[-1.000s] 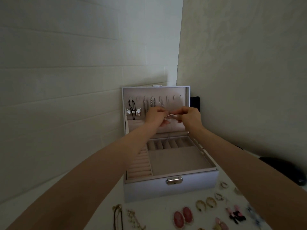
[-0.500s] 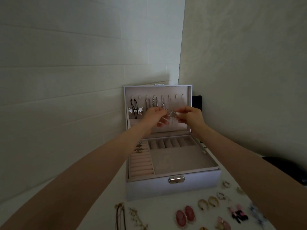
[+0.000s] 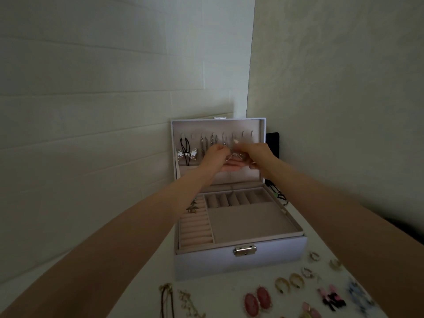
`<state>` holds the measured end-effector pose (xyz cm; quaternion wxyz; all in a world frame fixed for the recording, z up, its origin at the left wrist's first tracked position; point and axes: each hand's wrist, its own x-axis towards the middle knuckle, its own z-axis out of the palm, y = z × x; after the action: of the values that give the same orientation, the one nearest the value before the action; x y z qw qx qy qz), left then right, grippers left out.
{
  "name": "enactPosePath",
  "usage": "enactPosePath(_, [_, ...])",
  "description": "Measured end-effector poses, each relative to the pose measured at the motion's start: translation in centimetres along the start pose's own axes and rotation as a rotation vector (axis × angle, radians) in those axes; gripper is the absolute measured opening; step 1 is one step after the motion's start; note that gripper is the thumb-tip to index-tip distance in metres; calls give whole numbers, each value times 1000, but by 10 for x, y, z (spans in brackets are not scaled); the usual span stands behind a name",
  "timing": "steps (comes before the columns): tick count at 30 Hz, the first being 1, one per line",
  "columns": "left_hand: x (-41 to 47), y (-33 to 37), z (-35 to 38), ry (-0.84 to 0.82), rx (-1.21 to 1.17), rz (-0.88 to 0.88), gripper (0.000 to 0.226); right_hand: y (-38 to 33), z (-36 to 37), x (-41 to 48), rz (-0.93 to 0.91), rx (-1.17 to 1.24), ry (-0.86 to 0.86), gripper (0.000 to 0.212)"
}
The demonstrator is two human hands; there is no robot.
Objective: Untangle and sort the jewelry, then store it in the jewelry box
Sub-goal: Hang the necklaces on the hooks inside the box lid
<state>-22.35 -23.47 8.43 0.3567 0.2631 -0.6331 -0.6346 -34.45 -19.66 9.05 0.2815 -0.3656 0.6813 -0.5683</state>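
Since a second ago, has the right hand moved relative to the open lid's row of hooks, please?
Yes: the right hand has risen toward the row of hooks in the lid.

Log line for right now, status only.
stage: hanging necklace | hands: left hand, right hand both pinching it | place: lid hooks | table: earrings unsorted

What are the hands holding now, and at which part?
Both hands, left and right, pinch a thin silver necklace by its chain, before the lid hooks.

Jewelry box: was pale lilac, beige lining.
Oval earrings before the box: were pink-red.
Hoop earrings: were gold.
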Motion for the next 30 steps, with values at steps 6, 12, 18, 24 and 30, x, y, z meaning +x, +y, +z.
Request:
enactPosePath(6, [3, 2, -1, 31, -39, 32, 20, -17, 3, 3, 36, 336, -51, 11])
enactPosePath(12, [5, 8, 1, 16, 69, 101, 32, -22, -3, 6, -75, 479, -92, 4])
enactPosePath(18, [2, 4, -4, 25, 151, 150, 23, -16, -9, -1, -131, 563, -195, 8])
enactPosePath(24, [-10, -5, -14, 33, 180, 129, 10, 8, -18, -8, -130, 389, -169, 10])
enactPosePath(30, [-22, -10, -23, -72, 174, 147, 10, 17, -16, -27, -260, -10, -290, 14])
